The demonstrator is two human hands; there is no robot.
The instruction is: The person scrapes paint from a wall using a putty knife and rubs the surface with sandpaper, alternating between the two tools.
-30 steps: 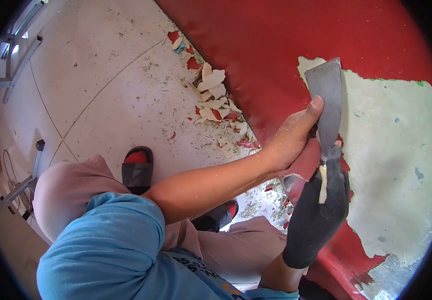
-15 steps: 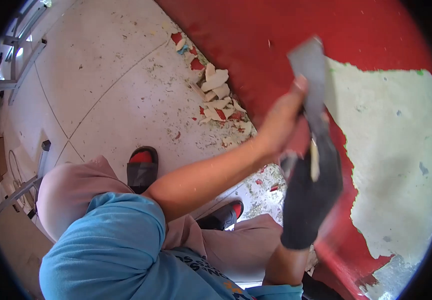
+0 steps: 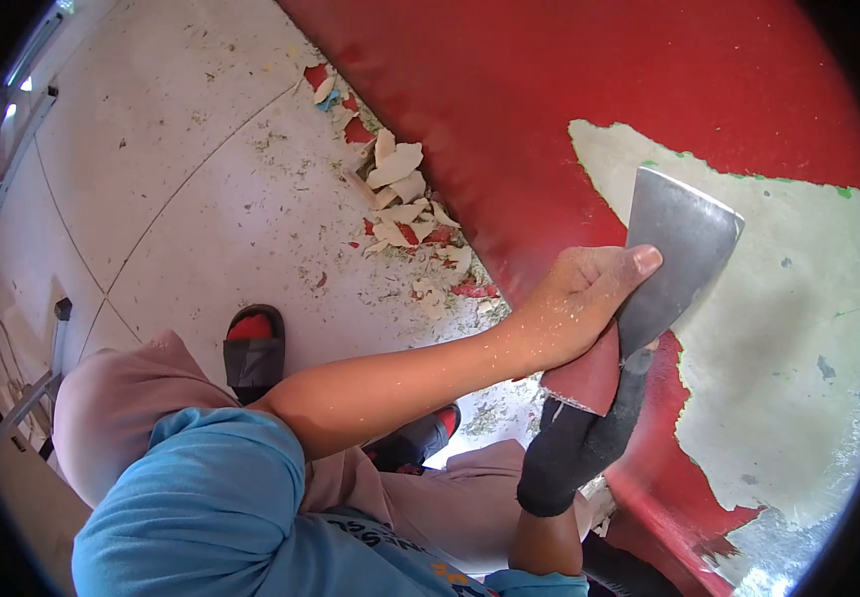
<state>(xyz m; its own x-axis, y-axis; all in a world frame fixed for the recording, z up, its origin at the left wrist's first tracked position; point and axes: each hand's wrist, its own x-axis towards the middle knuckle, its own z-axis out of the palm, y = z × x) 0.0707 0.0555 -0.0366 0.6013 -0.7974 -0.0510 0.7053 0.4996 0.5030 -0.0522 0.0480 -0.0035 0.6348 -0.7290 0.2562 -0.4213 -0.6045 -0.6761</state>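
Note:
A wide metal scraper (image 3: 683, 254) is held up in front of the red wall, its broad blade pointing up and right. My left hand (image 3: 589, 298), bare and dusty, pinches the blade with the thumb on its near face. A dull red piece (image 3: 585, 376) with a pale edge hangs below that hand, beside the scraper; whether it is a paint flake or a sheet I cannot tell. My right hand (image 3: 589, 428), in a black glove, is closed around the scraper's handle, which is mostly hidden. Behind the blade shows a pale patch (image 3: 768, 318) with ragged paint edges.
Red paint covers the wall (image 3: 509, 80) around the patch. Peeled flakes (image 3: 395, 164) and dust lie on the tiled floor (image 3: 191, 129) along the wall's foot. My feet wear dark sandals (image 3: 255, 353). Metal frames (image 3: 22, 159) stand at the left edge.
The scraper has come down and turned so its blade faces me, tilted right. My left hand has moved lower with it, and the dull red piece shows clearly. The view has shifted slightly.

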